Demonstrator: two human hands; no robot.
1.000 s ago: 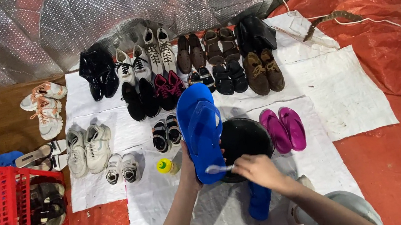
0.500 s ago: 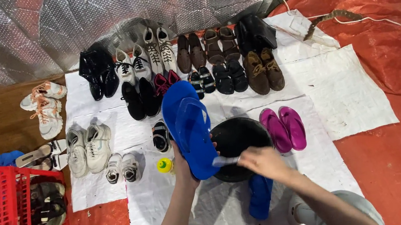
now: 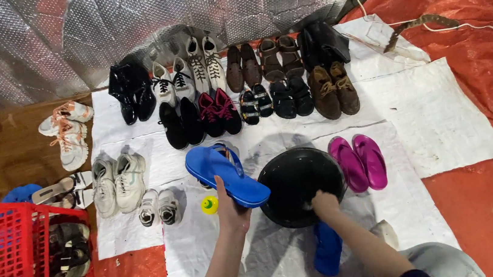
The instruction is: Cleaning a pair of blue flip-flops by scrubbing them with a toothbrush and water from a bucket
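Head view: we hold one blue flip-flop up and reach into the black basin.

Our left hand (image 3: 231, 210) has its fingers clenched on the blue flip-flop (image 3: 226, 175), raised just above them. Our right hand (image 3: 325, 203) dips into the black basin (image 3: 294, 182); its finger state cannot be told. A yellow bottle (image 3: 209, 205) sits just left of the left fingers. Risk: the tilted flip-flop could slip from a wet hold.

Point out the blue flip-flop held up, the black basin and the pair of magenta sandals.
blue flip-flop (image 3: 226, 176): head view, on the middle of its sole.
black basin (image 3: 292, 182): head view, on its dark inner surface.
magenta sandals (image 3: 359, 162): head view, on the inner edge of the left one.
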